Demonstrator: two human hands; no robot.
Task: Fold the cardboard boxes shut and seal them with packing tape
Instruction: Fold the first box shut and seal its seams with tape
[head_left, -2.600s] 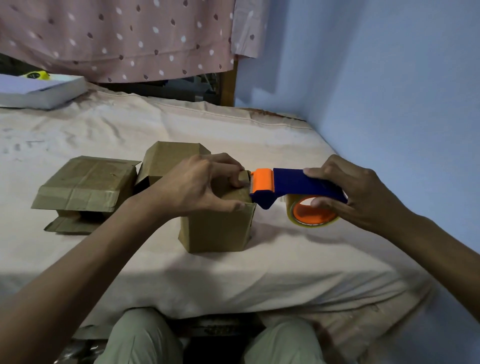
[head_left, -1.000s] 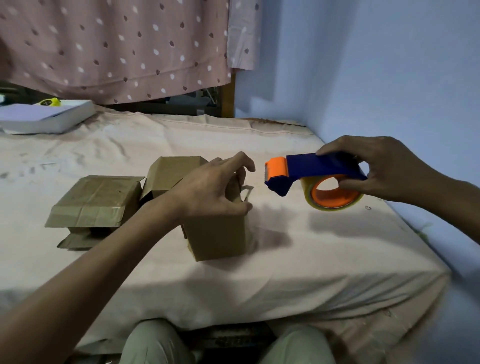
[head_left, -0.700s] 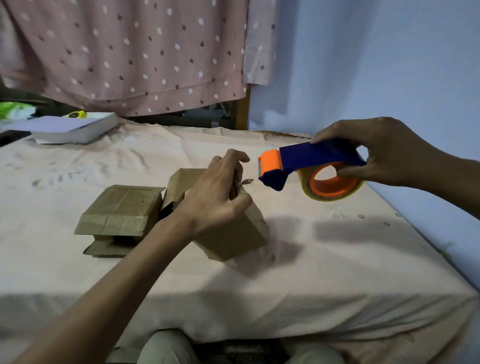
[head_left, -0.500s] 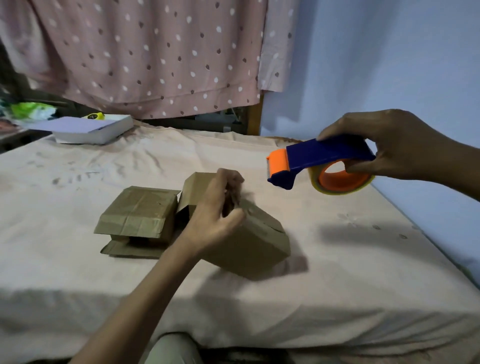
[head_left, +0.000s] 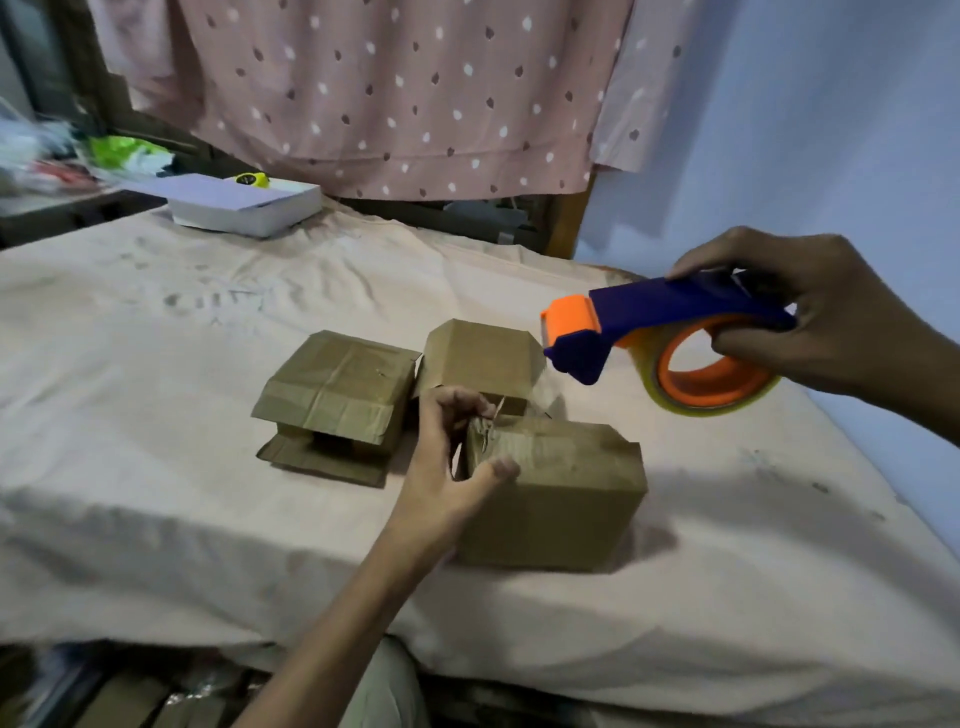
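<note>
Mid-sealing: left hand (head_left: 441, 467) curled around box (head_left: 561, 499) end, right hand (head_left: 831, 322) gripping dispenser (head_left: 649, 332) above; next, lowering tape beside thumb.

Hands (head_left: 447, 467) on box (head_left: 561, 493) — tape dispenser (head_left: 649, 327) (raised) right

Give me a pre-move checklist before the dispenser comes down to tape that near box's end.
1. Left hand holds the near box at its left end, thumb on top: ok.
2. Near box lies on its side on the sheet: ok.
3. Right hand grips the tape dispenser, held in the air clear of the box: ok.
4. Loose tape end ready at the dispenser's orange head: cannot tell.
5. End flaps under the left hand folded flat: cannot tell, a crumpled bit sticks up there.
6. The two other boxes sit close behind the left hand: not ok, tight.
</note>
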